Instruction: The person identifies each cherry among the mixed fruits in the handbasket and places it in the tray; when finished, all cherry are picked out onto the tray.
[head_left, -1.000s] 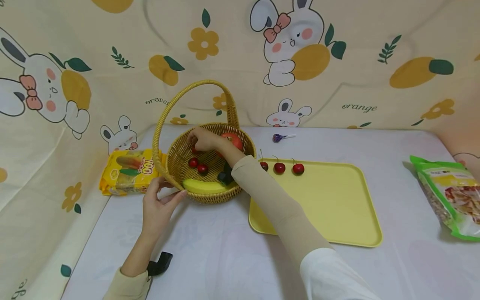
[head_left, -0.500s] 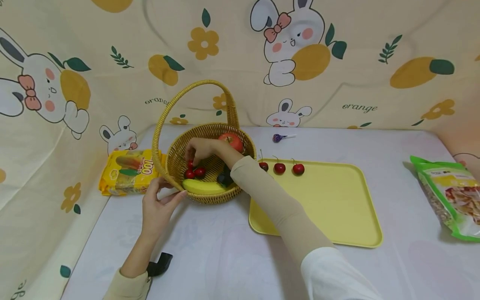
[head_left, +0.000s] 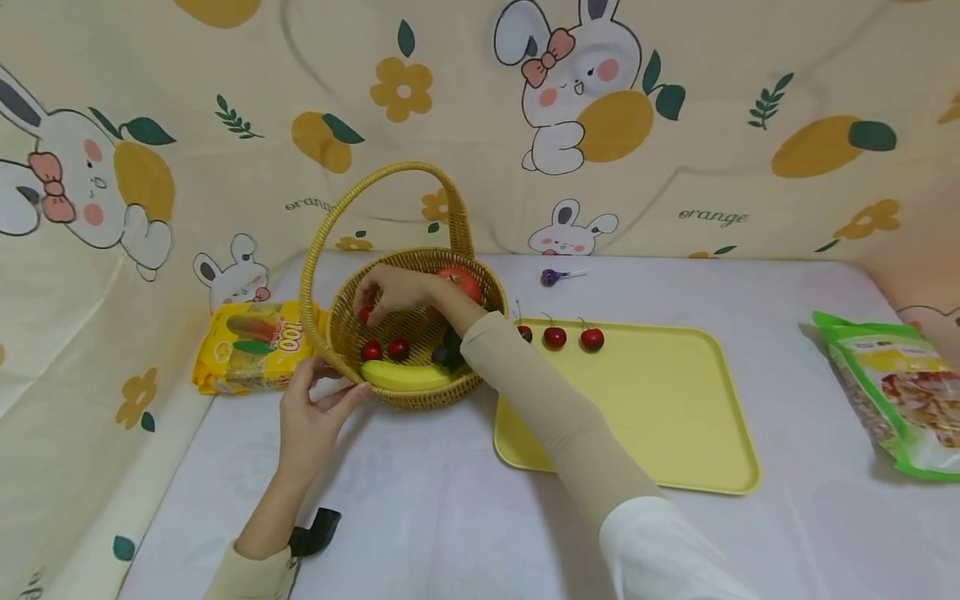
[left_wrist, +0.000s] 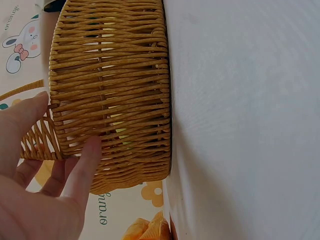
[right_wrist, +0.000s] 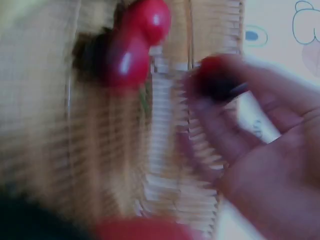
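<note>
Inside the basket (head_left: pixel 423 401), the right arm (head_left: pixel 467 312) covers part of the apple (head_left: pixel 463 282) and of a dark thing (head_left: pixel 447 356), too obscured to name. Right of the basket, the sleeve (head_left: pixel 562 425) hides some of the tray (head_left: pixel 660 408); farther right, the head view's edge cuts off a bag (head_left: pixel 892 392). The right wrist view blurs the cherry (right_wrist: pixel 215 79) in the right hand (right_wrist: pixel 267 147).

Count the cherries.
6: three cherries at the far edge of the yellow tray, two in the basket, one pinched in the right hand; the sleeve may hide more.
</note>
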